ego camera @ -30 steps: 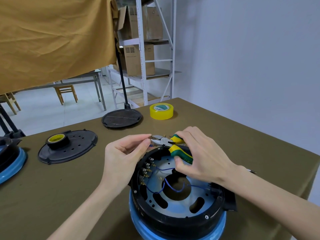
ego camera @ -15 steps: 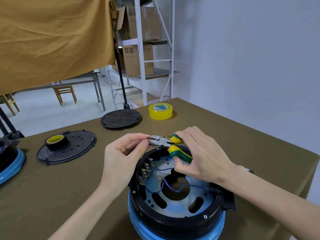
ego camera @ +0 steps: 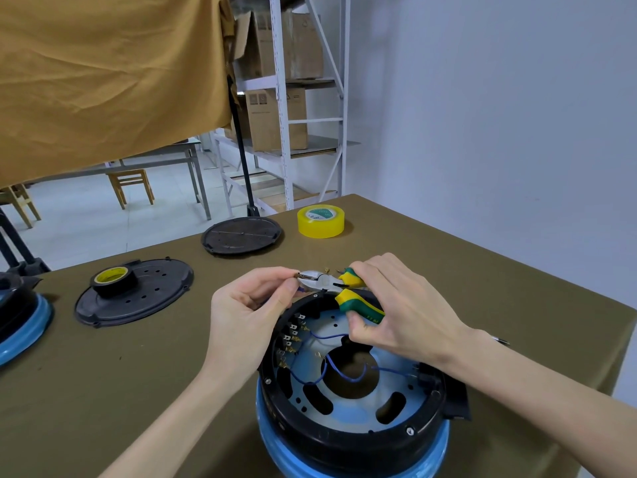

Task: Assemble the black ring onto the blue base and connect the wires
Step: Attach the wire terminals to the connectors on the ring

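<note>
We have the blue wire [ego camera: 300, 290] pinched in our left hand [ego camera: 253, 307] just above the far rim of the black ring [ego camera: 348, 432] (already seated on the blue base [ego camera: 358, 465]). The pliers [ego camera: 339, 288] lie left-right, nose at that wire end, handles gripped in our right hand [ego camera: 401, 308], the nearer to the terminals

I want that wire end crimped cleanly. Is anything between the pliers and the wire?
Nothing visible. The left hand pinches the blue wire right at the nose of the pliers, which the right hand grips over the black ring.
</note>
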The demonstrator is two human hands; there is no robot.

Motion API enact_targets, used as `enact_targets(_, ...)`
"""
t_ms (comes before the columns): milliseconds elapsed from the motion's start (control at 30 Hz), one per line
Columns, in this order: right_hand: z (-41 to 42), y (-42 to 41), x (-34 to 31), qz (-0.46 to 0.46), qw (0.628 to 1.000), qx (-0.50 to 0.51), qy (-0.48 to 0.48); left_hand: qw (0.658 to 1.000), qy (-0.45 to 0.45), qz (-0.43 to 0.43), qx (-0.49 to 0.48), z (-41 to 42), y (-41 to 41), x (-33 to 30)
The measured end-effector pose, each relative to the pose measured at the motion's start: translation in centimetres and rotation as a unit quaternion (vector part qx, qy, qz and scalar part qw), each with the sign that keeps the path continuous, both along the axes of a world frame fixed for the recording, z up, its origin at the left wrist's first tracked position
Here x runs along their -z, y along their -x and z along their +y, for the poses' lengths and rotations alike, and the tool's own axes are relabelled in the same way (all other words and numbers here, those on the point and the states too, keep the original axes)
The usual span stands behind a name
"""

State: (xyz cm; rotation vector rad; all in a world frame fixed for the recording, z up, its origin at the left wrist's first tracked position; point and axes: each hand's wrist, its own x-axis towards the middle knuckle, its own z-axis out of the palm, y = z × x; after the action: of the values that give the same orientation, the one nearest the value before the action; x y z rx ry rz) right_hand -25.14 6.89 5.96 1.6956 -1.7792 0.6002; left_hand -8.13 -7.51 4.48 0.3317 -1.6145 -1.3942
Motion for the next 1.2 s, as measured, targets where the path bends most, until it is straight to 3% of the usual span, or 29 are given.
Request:
enact_targets(233, 0.0, 0.1, -0.1, -0.009, 1.0, -0.007, -0.016, 1.0, -0.009, -0.006, -0.007, -0.1, 0.1, 0.2)
enact_targets(367, 0.2, 0.8, 0.2, -0.108, 0.994, -0.002, -0.008, 1.0, -0.022, -0.014, -0.014, -0.1, 0.2, 0.4)
enact_targets(533, 0.0, 6.3, 1.2, -0.273, 0.946, 0.174, -0.012, 0.996, 0.027, -0.078, -0.019, 0.2, 0.2, 0.1)
enact_targets(700, 0.3, 12.5, 4.1, -0.264, 0.883, 0.358, -0.15, 0.988, 0.079, -0.126, -0.037, 0.5, 0.2, 0.4)
enact_targets(900, -0.1, 13.8, 4.2, -0.269, 0.858, 0.383, -0.211, 0.99, 0.034, -0.135, -0.018, 0.1, 0.4, 0.6)
enact_targets(967, -0.3, 12.2, 3.2, -0.274, 0.891, 0.328, -0.15, 0.99, 0.029, -0.141, -0.001, 0.0, 0.4, 0.5)
enact_targets(1033, -0.4, 9.4, 1.7, -0.328, 0.925, 0.188, -0.019, 0.989, 0.02, -0.143, 0.018, 0.2, 0.5, 0.4)
enact_targets(1067, -0.4, 7.6, 0.7, -0.363, 0.925, 0.108, 0.025, 0.989, 0.014, -0.145, 0.027, 0.3, 0.5, 0.3)
enact_targets(1133, -0.4, 4.1, -1.0, -0.405, 0.914, -0.023, 0.013, 0.988, 0.003, -0.148, 0.043, 0.5, 0.5, 0.1)
enact_targets(1200, -0.8, 1.2, -2.1, -0.436, 0.893, -0.092, -0.069, 0.988, -0.014, -0.141, 0.059, 0.6, 0.4, -0.2)
